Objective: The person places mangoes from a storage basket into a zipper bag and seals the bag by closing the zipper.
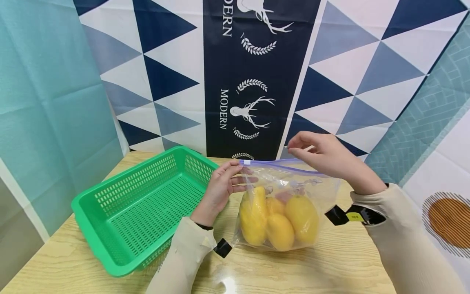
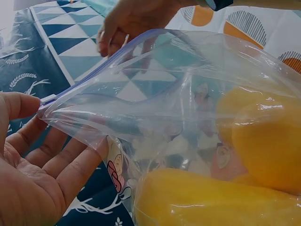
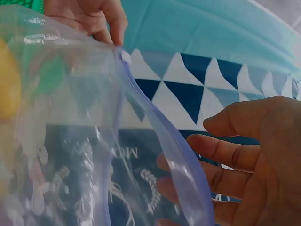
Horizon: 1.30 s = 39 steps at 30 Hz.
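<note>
A clear zip bag [image 1: 330, 192] with a purple seal stands on the table, its mouth gaping. Several yellow mangoes [image 1: 280, 230] fill its lower part, and a pinkish patch shows behind them. My left hand [image 1: 222, 183] pinches the bag's top left corner between thumb and forefinger, right by the white slider [image 1: 247, 162]; its other fingers spread along the film. Over the right part of the mouth hovers my right hand [image 1: 319, 155], thumb and fingertips bent toward each other. In the right wrist view that thumb and forefinger stand apart, and some fingertips show through the film.
A green plastic basket [image 1: 86, 226] with slotted walls sits on the left of the wooden table [image 1: 253, 271], close to my left forearm. A patterned cloth [image 1: 169, 77] hangs behind the table, with teal cloth [image 1: 55, 102] at the left side.
</note>
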Tool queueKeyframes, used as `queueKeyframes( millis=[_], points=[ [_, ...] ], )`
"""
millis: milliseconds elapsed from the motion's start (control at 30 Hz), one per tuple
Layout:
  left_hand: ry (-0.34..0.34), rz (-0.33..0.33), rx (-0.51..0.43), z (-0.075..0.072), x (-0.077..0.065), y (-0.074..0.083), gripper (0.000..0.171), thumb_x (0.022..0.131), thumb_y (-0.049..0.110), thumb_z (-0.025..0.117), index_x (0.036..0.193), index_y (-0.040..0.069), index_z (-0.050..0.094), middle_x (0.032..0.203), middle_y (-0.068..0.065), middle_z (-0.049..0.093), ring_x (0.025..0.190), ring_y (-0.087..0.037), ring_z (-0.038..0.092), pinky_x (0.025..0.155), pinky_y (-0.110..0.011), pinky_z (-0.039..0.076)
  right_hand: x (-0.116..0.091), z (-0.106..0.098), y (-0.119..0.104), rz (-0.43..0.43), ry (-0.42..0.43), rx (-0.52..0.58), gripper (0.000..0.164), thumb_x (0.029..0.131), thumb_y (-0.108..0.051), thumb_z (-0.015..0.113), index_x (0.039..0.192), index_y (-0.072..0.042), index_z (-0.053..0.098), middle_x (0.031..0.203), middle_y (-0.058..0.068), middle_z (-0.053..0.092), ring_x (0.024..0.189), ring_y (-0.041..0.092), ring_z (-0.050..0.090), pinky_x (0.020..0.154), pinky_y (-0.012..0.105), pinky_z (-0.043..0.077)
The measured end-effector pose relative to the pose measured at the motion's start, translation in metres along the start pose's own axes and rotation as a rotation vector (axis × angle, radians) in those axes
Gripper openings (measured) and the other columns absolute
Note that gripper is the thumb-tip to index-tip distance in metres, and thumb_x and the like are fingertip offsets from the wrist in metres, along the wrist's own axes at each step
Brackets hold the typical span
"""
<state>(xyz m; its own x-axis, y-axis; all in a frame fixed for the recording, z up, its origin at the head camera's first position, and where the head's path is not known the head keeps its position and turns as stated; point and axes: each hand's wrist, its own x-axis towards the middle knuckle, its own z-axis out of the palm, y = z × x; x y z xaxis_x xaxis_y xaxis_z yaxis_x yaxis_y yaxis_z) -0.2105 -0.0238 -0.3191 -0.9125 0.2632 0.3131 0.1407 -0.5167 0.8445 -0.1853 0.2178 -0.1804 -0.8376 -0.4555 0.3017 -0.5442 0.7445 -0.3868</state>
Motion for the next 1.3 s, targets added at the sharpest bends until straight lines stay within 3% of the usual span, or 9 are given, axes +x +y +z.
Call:
queueKeyframes(
  millis=[467, 667, 1067, 1300],
  points=[
    [-0.021, 0.004, -0.028, 0.000, -0.001, 0.002, 0.012, 0.101, 0.010, 0.048, 0.100, 0.017, 0.059, 0.090, 0.000, 0.074, 0.083, -0.017, 0.074, 0.075, -0.038, 0.060, 0.025, 0.042, -0.020, -0.178, -0.032, -0.026, 0.010, 0.096, -0.013, 0.064, 0.105, -0.008, 0.067, 0.096, 0.003, 0.070, 0.089, 0.018, 0.065, 0.078, 0.041, 0.055],
    [-0.013, 0.004, -0.019, 0.001, -0.001, 0.004, 0.014, 0.102, 0.010, 0.049, 0.099, 0.017, 0.061, 0.093, -0.002, 0.074, 0.083, -0.019, 0.074, 0.076, -0.041, 0.060, 0.031, 0.055, -0.024, -0.272, 0.011, -0.082, 0.010, 0.094, -0.010, 0.066, 0.103, -0.006, 0.066, 0.095, 0.005, 0.068, 0.090, 0.024, 0.063, 0.080, 0.042, 0.054],
    [-0.019, 0.003, 0.008, 0.002, -0.001, 0.004, 0.020, 0.102, 0.006, 0.049, 0.100, 0.017, 0.066, 0.091, -0.003, 0.074, 0.080, -0.018, 0.074, 0.074, -0.042, 0.060, 0.035, 0.069, -0.026, -0.326, 0.052, -0.156, 0.006, 0.093, -0.013, 0.067, 0.095, -0.008, 0.069, 0.090, 0.002, 0.068, 0.088, 0.022, 0.059, 0.079, 0.039, 0.052],
    [-0.021, 0.004, 0.045, 0.000, 0.000, 0.005, 0.019, 0.101, 0.007, 0.052, 0.096, 0.019, 0.067, 0.088, -0.003, 0.074, 0.080, -0.020, 0.074, 0.075, -0.042, 0.060, 0.040, 0.066, -0.025, -0.314, -0.026, -0.057, 0.004, 0.092, -0.010, 0.069, 0.091, -0.007, 0.070, 0.083, 0.000, 0.068, 0.081, 0.020, 0.062, 0.074, 0.038, 0.054]
  ],
)
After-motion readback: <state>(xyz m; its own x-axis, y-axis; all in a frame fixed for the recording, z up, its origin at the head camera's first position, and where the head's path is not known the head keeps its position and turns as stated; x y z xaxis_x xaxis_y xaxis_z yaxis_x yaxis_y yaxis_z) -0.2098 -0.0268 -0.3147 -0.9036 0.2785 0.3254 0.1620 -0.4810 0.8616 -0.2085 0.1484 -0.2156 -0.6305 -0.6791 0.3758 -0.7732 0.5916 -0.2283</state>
